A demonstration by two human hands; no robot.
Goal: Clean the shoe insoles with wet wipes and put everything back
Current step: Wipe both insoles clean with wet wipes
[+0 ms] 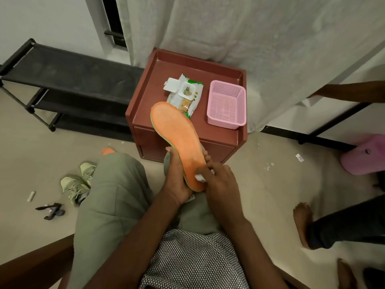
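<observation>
Left hand (177, 180) grips the heel end of the orange foam insole (179, 138) from below, toe tilted up over the reddish-brown table (145, 97). Right hand (218, 180) pinches a small white wet wipe (200, 177) against the insole's heel edge. Green-white wipes pack (185, 94) (lid flipped open) lies beside the pink mesh plastic basket (227, 104). Pale green sneakers (78, 184) on floor, left.

Black rack (62, 80) against the wall at left, white curtain (250, 34) hanging behind, pink stool (364, 157) at right, and a bystander's bare foot (303, 222) on the floor beside it
</observation>
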